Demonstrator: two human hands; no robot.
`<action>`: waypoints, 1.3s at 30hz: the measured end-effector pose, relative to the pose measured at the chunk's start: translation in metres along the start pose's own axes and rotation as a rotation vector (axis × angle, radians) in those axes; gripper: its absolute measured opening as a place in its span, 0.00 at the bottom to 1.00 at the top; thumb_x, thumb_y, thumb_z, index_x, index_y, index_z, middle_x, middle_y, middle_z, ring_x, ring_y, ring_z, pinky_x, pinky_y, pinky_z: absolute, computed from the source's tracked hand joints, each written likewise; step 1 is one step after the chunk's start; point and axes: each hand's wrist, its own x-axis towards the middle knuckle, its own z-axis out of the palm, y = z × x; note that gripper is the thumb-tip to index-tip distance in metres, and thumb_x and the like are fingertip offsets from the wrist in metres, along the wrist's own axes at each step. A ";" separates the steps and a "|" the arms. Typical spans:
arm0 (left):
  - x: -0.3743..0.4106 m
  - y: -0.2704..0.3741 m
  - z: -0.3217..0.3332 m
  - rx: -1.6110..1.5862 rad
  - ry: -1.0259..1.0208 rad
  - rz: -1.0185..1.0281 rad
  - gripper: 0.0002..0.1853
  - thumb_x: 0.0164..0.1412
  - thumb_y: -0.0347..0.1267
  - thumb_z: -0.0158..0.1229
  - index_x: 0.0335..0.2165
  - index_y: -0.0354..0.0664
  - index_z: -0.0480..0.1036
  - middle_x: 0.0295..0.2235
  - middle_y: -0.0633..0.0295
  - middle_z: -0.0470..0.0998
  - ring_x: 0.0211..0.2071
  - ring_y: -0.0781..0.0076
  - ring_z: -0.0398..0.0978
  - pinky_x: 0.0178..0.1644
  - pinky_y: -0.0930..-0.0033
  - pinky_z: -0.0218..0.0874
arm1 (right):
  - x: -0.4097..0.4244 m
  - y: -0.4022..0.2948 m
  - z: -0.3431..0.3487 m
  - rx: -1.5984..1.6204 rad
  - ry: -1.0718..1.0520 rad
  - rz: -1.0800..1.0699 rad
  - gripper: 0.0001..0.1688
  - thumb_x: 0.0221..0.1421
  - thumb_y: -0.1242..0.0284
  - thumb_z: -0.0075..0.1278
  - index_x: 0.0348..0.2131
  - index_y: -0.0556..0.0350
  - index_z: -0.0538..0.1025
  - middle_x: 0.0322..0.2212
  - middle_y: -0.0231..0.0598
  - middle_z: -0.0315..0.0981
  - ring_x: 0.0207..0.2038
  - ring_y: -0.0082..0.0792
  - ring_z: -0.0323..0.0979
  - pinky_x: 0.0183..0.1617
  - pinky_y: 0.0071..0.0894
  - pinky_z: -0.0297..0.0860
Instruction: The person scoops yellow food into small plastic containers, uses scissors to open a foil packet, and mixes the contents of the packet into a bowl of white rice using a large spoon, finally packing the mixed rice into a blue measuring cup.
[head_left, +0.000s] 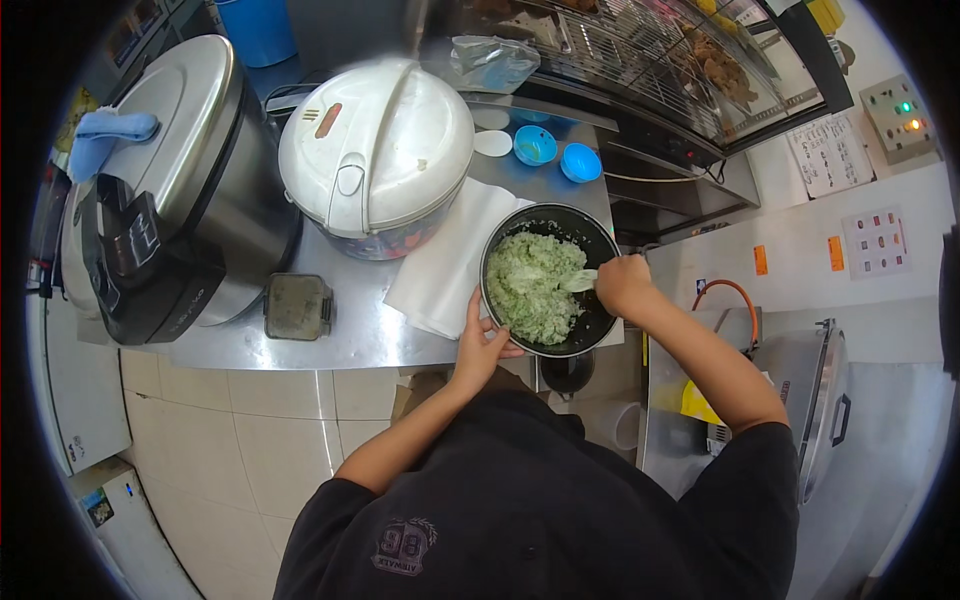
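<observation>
A round black pot (592, 319) sits at the front edge of the steel counter, partly over a white cloth or paper (442, 289). Rice with a green tint (536, 289) fills much of it, paler in the middle. My left hand (480, 341) grips the pot's near-left rim, thumb towards the inside. Over the right rim, my right hand (626, 285) is closed around the handle of a pale rice paddle (579, 280), whose blade touches the rice. Most of the handle is hidden in my fist.
Left of the pot stand a white rice cooker (420, 142), a small lidded box (298, 306) and a large steel cooker (262, 180). Blue bowls (581, 163) lie behind the pot, before a glass display warmer (660, 75). A steel appliance (795, 405) stands to the right.
</observation>
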 end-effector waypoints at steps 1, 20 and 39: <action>0.000 0.001 0.002 0.008 -0.009 -0.005 0.41 0.56 0.18 0.41 0.58 0.52 0.27 0.38 0.51 0.69 0.28 0.67 0.75 0.31 0.69 0.73 | 0.003 -0.001 0.011 0.055 0.092 0.060 0.08 0.45 0.74 0.46 0.25 0.54 0.77 0.27 0.42 0.75 0.31 0.40 0.75 0.34 0.35 0.70; -0.001 0.017 0.003 -0.004 0.002 -0.129 0.42 0.56 0.16 0.40 0.59 0.56 0.27 0.40 0.51 0.69 0.29 0.67 0.75 0.31 0.67 0.73 | 0.016 0.024 0.034 0.410 0.305 -0.169 0.07 0.41 0.73 0.49 0.23 0.59 0.73 0.21 0.48 0.72 0.27 0.46 0.73 0.30 0.40 0.69; -0.003 0.022 0.020 0.080 0.089 -0.084 0.41 0.55 0.17 0.40 0.59 0.53 0.29 0.38 0.50 0.70 0.27 0.65 0.76 0.30 0.68 0.73 | 0.053 0.045 0.060 0.277 0.208 -0.502 0.06 0.34 0.73 0.55 0.18 0.58 0.75 0.21 0.45 0.74 0.24 0.37 0.73 0.27 0.33 0.69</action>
